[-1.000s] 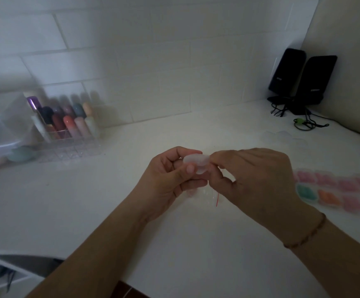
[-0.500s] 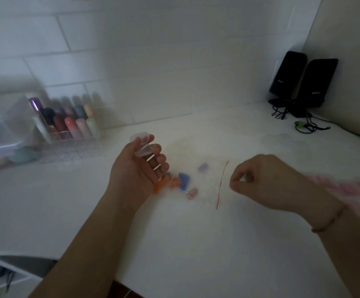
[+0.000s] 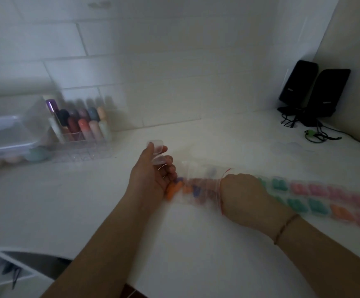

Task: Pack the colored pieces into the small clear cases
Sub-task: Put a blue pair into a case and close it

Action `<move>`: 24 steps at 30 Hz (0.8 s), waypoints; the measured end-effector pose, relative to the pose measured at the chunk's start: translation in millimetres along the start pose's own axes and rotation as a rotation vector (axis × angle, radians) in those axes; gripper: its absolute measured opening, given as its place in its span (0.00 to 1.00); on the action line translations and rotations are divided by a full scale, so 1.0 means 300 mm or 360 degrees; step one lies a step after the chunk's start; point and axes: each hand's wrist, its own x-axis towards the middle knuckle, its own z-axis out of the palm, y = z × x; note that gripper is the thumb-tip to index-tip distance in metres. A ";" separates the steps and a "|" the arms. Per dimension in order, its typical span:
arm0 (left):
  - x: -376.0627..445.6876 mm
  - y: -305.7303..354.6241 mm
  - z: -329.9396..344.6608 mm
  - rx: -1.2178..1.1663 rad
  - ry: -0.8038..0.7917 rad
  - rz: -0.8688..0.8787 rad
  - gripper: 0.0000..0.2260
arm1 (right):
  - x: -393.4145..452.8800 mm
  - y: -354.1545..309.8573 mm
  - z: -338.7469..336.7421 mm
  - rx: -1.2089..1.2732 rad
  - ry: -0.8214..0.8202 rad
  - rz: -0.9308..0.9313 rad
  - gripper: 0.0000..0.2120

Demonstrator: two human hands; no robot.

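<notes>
The left hand [image 3: 153, 175] holds a small clear hinged plastic case [image 3: 156, 152], open, pinched between thumb and curled fingers near the middle of the white tabletop [image 3: 89, 201]. Just toward three o'clock lies a clear zip bag with a red seal line [image 3: 202, 183] holding loose orange, blue and pink pieces [image 3: 174, 188]. The right hand [image 3: 241, 194] sits at the bag's mouth; whether its fingers are apart or closed on a piece I cannot tell, they are hidden. Farther toward three o'clock lie rows of filled cases [image 3: 316, 196], blurred. The step looks like fetching a piece; next, it must be carried toward nine o'clock into the open case.
</notes>
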 end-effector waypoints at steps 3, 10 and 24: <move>-0.010 0.002 0.003 0.0036 -0.0076 -0.0016 0.14 | 0.006 0.013 0.026 -0.0073 0.0085 0.0096 0.15; -0.022 0.019 0.003 -0.0026 -0.0247 0.0114 0.17 | -0.040 0.021 -0.078 0.0472 0.0153 0.0228 0.14; -0.072 0.003 0.038 0.0063 -0.0682 0.0077 0.21 | -0.185 0.235 -0.325 0.0981 -0.0492 0.0473 0.12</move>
